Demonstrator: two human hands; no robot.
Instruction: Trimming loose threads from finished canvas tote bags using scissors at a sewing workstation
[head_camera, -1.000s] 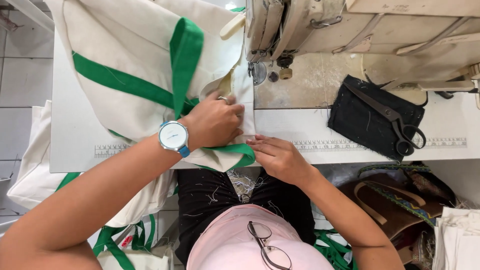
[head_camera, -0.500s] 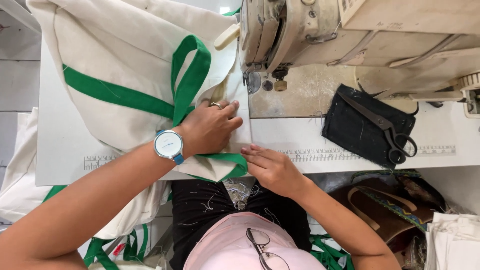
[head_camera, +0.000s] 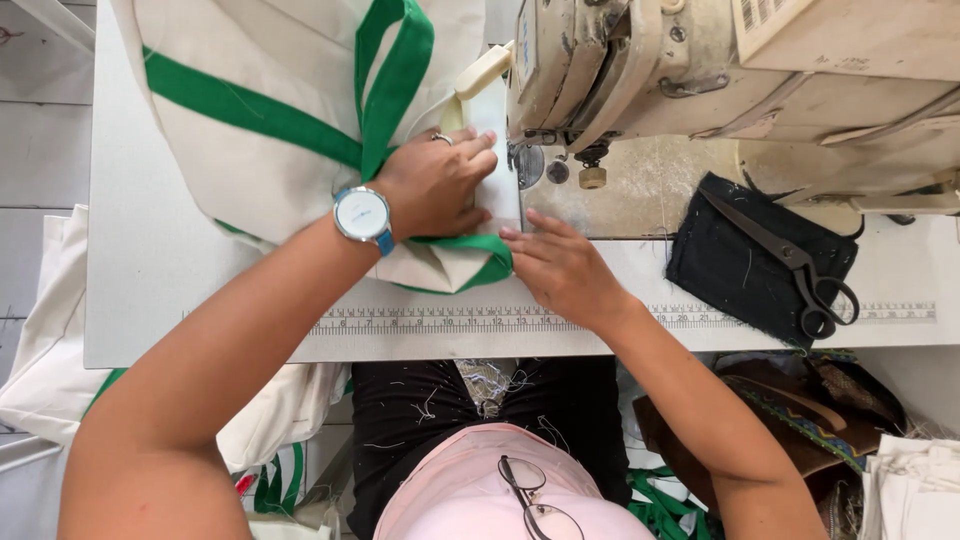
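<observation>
The left hand (head_camera: 435, 185) is pressing flat on the cream cloth bag (head_camera: 270, 110), fingers spread and lying open over the fabric just left of the sewing machine (head_camera: 700, 80). A ring is showing on one finger and a round-faced wristwatch (head_camera: 362, 215) with a blue strap is sitting on the wrist. The right hand (head_camera: 560, 268) is resting open too, palm down, its fingertips touching the folded green trim (head_camera: 480, 262) at the bag's near corner; neither hand is gripping anything, both are just holding the cloth down.

The bag is lying across the white worktop (head_camera: 150, 290), bunched up towards the far left, with a green band (head_camera: 240, 105) running across it and a green strap (head_camera: 395, 80) looping up near the machine head. Its corner is sitting right beside the machine's needle area, though whether it is under the presser foot I cannot tell.

Along the worktop's front edge a printed ruler strip (head_camera: 440, 322) is running sideways. Off to the right, well apart from the hands, black scissors (head_camera: 790, 262) are lying on a dark cloth patch (head_camera: 740, 265). Down below, eyeglasses (head_camera: 535, 500) are hanging at the person's pink collar.
</observation>
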